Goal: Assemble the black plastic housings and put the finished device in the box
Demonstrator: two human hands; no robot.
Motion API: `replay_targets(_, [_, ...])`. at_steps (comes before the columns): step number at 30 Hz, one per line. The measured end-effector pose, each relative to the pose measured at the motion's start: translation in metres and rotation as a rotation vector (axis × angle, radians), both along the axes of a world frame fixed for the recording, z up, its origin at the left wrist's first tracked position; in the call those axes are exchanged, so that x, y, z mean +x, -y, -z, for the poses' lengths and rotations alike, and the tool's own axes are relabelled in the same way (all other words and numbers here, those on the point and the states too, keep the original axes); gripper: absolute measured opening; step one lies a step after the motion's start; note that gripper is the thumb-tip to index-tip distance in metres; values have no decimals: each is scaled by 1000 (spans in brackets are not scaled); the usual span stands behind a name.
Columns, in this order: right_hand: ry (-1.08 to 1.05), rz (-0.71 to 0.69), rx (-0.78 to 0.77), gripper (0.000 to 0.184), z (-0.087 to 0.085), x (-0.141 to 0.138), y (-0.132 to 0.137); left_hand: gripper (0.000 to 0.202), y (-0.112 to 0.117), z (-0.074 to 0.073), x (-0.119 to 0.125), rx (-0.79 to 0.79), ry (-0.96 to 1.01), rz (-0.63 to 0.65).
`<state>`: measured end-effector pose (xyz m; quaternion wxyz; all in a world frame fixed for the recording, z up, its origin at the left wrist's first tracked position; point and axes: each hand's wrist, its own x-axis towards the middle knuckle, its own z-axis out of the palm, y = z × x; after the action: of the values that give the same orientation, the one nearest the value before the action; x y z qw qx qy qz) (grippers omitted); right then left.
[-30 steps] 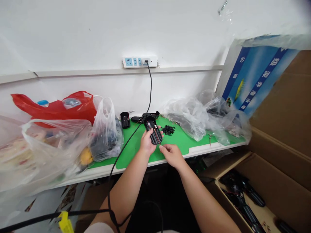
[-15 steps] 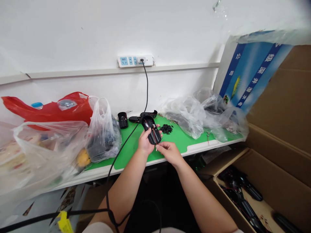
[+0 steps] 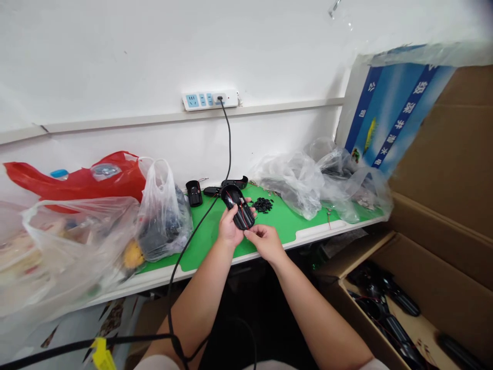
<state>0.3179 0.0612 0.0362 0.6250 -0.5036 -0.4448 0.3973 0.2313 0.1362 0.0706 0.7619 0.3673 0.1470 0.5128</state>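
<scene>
My left hand [image 3: 230,228] is closed round a black plastic housing [image 3: 242,215], its hollow side facing up. Thin red wires and a small white connector [image 3: 242,201] show inside it. At the near end of the housing, my right hand [image 3: 265,241] pinches thumb and forefinger together on a thin wire; its tip is too small to make out clearly. Just right of the housing, a pile of small black parts [image 3: 263,205] lies on the green mat [image 3: 210,236]. Behind, more black housing pieces [image 3: 194,193] rest near the wall.
Plastic bags [image 3: 162,221] crowd the table's left, clear bags [image 3: 296,185] its right. A black cable [image 3: 200,226] runs from the power strip [image 3: 210,99] across the table, over my left arm. At right, an open cardboard box [image 3: 370,252] holds black housings [image 3: 396,295].
My view has shifted slightly. The right hand's fingertips have come a little closer to the near end of the housing, while the left hand keeps its hold.
</scene>
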Motion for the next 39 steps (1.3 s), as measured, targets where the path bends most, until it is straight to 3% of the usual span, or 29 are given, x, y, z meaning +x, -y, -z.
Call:
replay_targets(9, [62,171,2,28,9,9,2,29,-1,2,4,-18,-87,-163])
replay_targets(15, [23,38,-80,24,8,12,5,33,3,1,4,-21,-140,-87])
replay_targets(21, [-71,5,-160,17,0,17,7,34,4,1,3,-35,-202,37])
replay_targets(27, [-32,-218,-139,29,-4,28,11,27,-1,3,3,-164,-225,-22])
replay_targets(30, [-93,-97,-125,37,-2,44,4,27,-4,5,3,-199,-199,-36])
replay_targets(32, [53,68,-116,36,-2,61,-8,28,-5,6,3,-205,-182,-37])
replay_targets(34, [420,156,-124,29,-4,77,-24,29,-6,6,2,-197,-188,-24])
replay_targets(36, [792,136,-170,21,-7,89,-40,30,-5,5,1,-184,-211,-4])
replay_targets(39, [1021,87,-222,13,-11,94,-58,29,-4,3,-1,-171,-226,13])
